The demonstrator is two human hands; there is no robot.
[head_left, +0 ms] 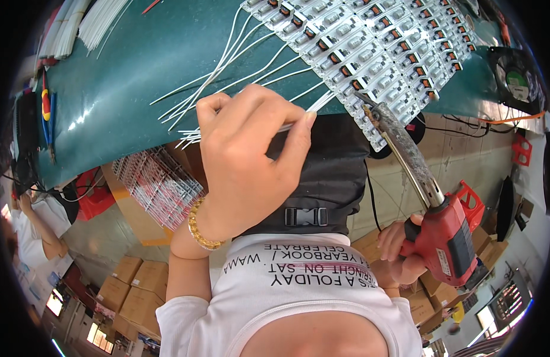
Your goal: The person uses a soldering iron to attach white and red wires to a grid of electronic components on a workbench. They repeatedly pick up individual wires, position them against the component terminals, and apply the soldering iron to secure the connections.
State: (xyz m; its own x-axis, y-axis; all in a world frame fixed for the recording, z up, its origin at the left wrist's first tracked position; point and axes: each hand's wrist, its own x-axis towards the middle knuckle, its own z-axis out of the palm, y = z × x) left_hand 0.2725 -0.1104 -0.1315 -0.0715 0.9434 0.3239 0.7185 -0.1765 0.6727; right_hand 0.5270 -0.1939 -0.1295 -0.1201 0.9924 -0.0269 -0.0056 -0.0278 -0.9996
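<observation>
My left hand (248, 152) is pinched around a small bundle of thin white wires (323, 102) above the front edge of the green tabletop (102, 128). Their far ends reach toward a slanted panel of silver metal parts (370, 50), set with rows of small black-and-orange pieces. More white wires (210, 78) fan out leftward from the panel's left edge. In my right hand (400, 253) is a red-and-black soldering gun (446, 241), my fingers wrapped about its grip. Its long dark barrel points up to the panel's near edge, close to the wire ends; whether the tip touches is unclear.
Bundles of white wire (66, 27) lie at the far left, near a red-and-yellow-handled tool (46, 106). A black fan (516, 83) stands at the right. Below the table sits an open carton (129, 199) with stacked panels. Another person (40, 229) works at left.
</observation>
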